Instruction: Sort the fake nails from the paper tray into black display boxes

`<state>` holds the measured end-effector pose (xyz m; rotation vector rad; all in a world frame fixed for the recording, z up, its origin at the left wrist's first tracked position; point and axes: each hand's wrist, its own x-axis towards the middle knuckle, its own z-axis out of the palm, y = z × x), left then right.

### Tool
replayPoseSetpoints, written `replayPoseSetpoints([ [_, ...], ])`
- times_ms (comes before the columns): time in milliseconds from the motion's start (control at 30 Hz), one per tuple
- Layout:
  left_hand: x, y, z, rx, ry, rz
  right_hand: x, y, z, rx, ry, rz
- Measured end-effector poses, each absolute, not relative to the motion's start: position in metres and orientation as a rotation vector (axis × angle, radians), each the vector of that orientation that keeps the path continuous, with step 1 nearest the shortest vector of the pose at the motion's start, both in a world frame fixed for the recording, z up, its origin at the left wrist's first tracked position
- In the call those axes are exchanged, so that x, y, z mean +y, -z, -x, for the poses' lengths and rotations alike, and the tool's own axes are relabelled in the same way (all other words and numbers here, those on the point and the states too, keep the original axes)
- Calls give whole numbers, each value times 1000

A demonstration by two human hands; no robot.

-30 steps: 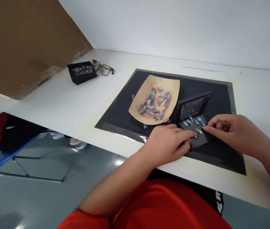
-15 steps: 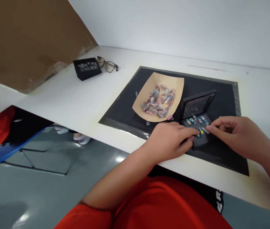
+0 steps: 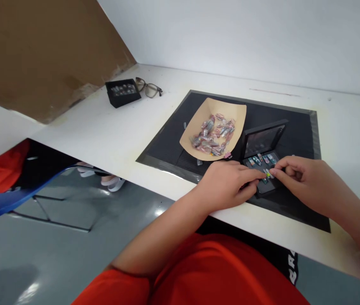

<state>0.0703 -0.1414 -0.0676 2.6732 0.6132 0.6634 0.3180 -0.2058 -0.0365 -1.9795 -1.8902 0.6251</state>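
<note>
A small black display box [image 3: 267,186] lies with its windowed lid [image 3: 262,140] raised, holding several decorated press-on nails [image 3: 258,161] in rows. My left hand [image 3: 227,184] rests at the box's left side, fingers apart. Its index fingertip touches the tray beside a press-on nail with a bright yellow-green spot [image 3: 268,174]. At the right side, my right hand [image 3: 303,178] has thumb and index finger pinched together on a pale, silvery press-on nail [image 3: 272,173] in the lower row. The fingertips partly hide that nail.
A tan paper tray [image 3: 195,118] of small wrapped pieces stands on the black mat [image 3: 288,108], a pink clip [image 3: 227,155] at its near corner. Farther left are another black box [image 3: 124,99] and eyeglasses [image 3: 151,90]. A blue chair [image 3: 40,186] stands beyond the table's left edge.
The pale nail under my right fingertips has shifted slightly left, closer to the yellow-spotted one. My left hand stays nearly in place. The camera view has shifted a little.
</note>
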Motion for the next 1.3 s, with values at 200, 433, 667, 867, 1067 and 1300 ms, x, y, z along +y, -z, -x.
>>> replayPoseSetpoints([
  [200, -141, 66, -70, 606, -612, -2649, -206, 39, -319, -1934, -617, 1950],
  [433, -142, 64, -71, 619, -549, -2638, -204, 40, -321, -1951, -617, 1941],
  [667, -142, 68, -71, 682, -582, -2634, -203, 40, -322, -1951, -619, 1928],
  [867, -142, 67, -69, 670, -588, -2610, -204, 39, -321, -1940, -597, 1929],
  [1067, -141, 63, -68, 685, -498, -2591, -206, 37, -321, -1946, -597, 1920],
  [1300, -142, 64, -69, 682, -571, -2607, -206, 38, -319, -1937, -580, 1946],
])
